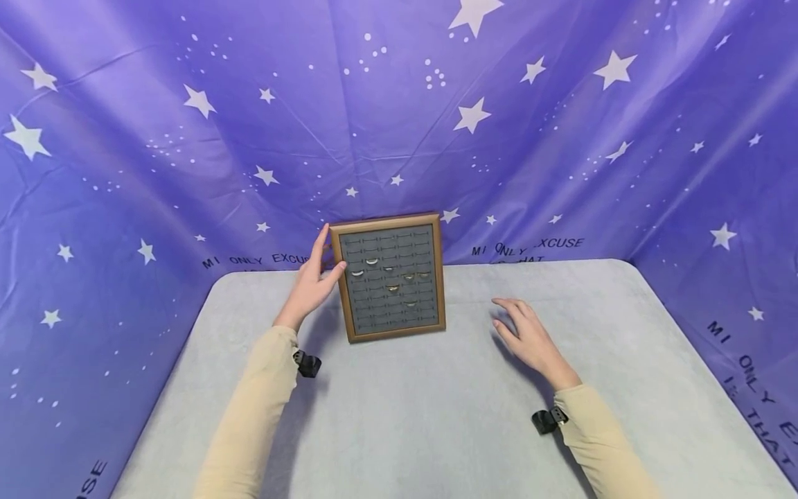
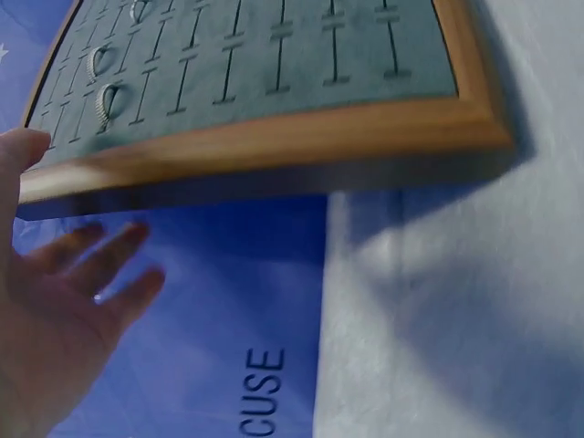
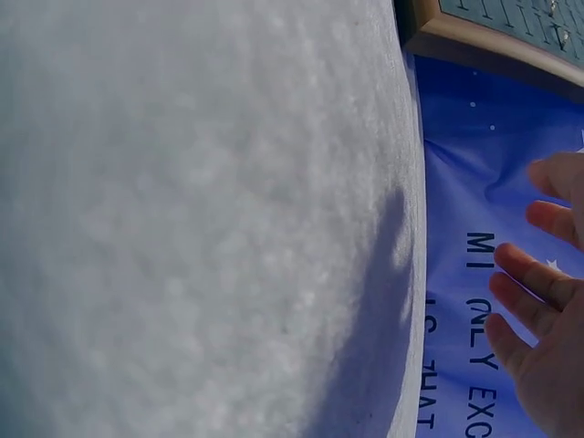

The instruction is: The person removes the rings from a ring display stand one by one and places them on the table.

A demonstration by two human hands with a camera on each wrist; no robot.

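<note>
Above the pale table (image 1: 424,423), the wooden-framed ring board (image 1: 374,299) is held tilted, its long axis near 12-to-6, top tipped slightly towards 11. By the left hand (image 1: 310,284), the nearer, it is pinched at its left edge, lying at 3 o'clock. From the right hand (image 1: 528,338), loosely spread and holding nothing, it is found at 10 o'clock, well apart. Several rings (image 1: 393,288) are slotted in.

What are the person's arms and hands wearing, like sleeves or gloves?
The left sleeve and right sleeve are plain pale cream and reach the wrists. A small, boxy black camera sits at each wrist, the left camera and right camera. The left hand and right hand are gloveless.
</note>
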